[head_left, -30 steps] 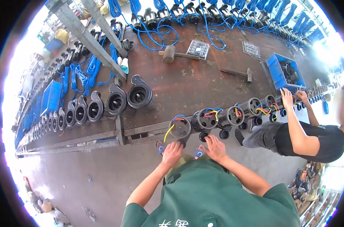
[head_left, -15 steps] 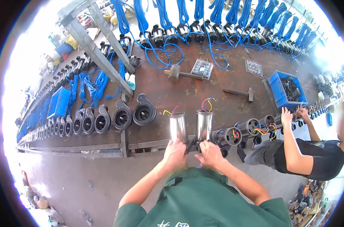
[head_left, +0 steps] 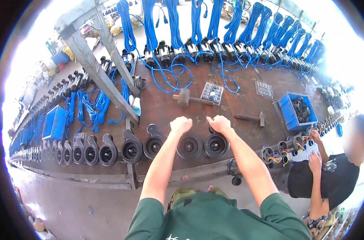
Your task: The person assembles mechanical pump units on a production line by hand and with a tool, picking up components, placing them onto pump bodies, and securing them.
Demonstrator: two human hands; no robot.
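My left hand (head_left: 181, 125) is closed at the top edge of a black round pump housing (head_left: 189, 146); its fingers hide the spout there, and the housing is slightly blurred. Beside it, my right hand (head_left: 219, 123) is closed around the spout of a second black pump housing (head_left: 216, 145). Both housings stand at the near edge of the workbench (head_left: 246, 138), with their open round faces and central shafts showing. More housings of the same shape (head_left: 131, 151) stand in a row to the left.
A mallet (head_left: 183, 98), a hammer (head_left: 261, 119) and a blue bin (head_left: 297, 111) lie beyond my hands. Blue cable coils (head_left: 150, 28) hang from a metal frame (head_left: 92, 60). At the right, a co-worker (head_left: 330, 176) handles wired motor cylinders (head_left: 284, 147).
The two upright silver cylinders with coloured wires no longer show; black housing faces now point up where they stood. Both my hands moved forward over the bench. The co-worker's hands shifted.
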